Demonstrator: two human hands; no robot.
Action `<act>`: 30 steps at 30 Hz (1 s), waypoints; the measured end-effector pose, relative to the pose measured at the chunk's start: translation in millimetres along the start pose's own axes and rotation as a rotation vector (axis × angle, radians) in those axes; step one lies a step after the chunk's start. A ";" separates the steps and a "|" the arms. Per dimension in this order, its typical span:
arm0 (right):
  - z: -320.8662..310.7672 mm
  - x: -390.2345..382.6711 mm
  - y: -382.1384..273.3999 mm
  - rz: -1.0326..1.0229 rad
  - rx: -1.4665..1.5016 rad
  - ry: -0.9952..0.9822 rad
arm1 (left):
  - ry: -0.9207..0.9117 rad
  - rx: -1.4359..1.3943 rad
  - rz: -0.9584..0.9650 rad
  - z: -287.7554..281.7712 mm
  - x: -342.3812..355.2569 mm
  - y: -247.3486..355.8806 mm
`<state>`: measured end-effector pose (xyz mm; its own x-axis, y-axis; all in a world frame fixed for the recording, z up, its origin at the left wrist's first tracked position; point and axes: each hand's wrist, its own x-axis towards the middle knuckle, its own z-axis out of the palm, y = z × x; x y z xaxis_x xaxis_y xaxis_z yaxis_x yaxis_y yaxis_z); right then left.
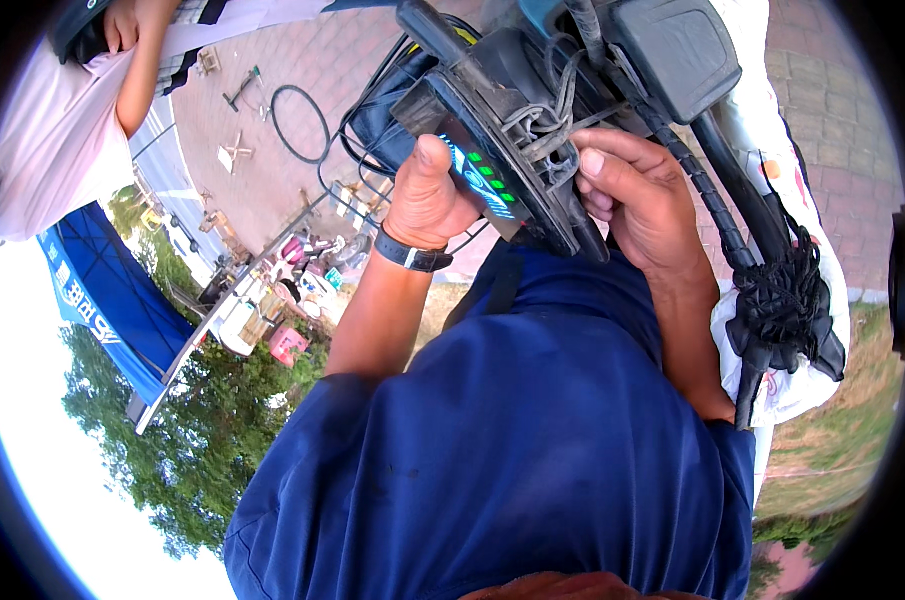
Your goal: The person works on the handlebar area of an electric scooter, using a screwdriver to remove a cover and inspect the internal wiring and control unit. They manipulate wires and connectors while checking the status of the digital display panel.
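Observation:
My left hand (430,195), a watch on its wrist, grips the left side of a black panel (477,175) whose screen shows lit green blocks and pale blue markings. Tangled grey cords (537,130) lie over the black housing along the panel's right side. My right hand (632,195) has thumb and forefinger closed at these cords, other fingers curled. Beside that hand runs a spiral-wrapped black cable (712,210), with a black padded box (672,55) above it. Black coiled leads (372,105) hang left of the panel.
A person in pale clothing (62,150) stands at upper left. Beyond are a blue canopy (112,300), a hose loop (297,125) on the paving, scattered goods and a pink stool (287,345). A white cloth (807,350) with bundled black cord (772,300) hangs at right.

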<state>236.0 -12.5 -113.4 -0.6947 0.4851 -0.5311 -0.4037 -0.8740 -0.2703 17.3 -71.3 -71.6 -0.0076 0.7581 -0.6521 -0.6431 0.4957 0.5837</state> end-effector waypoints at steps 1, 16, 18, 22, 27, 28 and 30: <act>0.3 -0.6 -0.7 0.002 0.009 -0.012 | 0.007 -0.007 -0.006 -1.5 -0.4 -0.6; 3.7 -7.3 0.6 -0.023 0.020 0.007 | 0.069 -0.041 -0.014 -4.4 -0.2 -3.8; 1.7 -6.9 2.5 -0.031 0.005 -0.001 | 0.064 -0.049 -0.015 -5.4 0.1 -3.9; 3.3 -6.9 0.7 -0.023 0.009 0.005 | 0.049 -0.074 -0.021 -6.9 0.4 -4.8; 7.6 -6.7 -1.0 -0.032 0.019 0.013 | 0.026 -0.141 -0.034 -10.1 1.0 -7.7; 8.3 -7.5 -1.7 -0.034 0.012 0.019 | 0.031 -0.139 -0.034 -9.1 1.0 -7.9; 10.0 -8.5 -3.1 -0.038 -0.005 0.028 | 0.032 -0.140 -0.035 -10.1 0.8 -8.6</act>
<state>237.2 -13.6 -99.9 -0.6621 0.5172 -0.5424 -0.4267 -0.8551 -0.2945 15.1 -79.3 -82.0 -0.0063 0.7259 -0.6877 -0.7438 0.4563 0.4885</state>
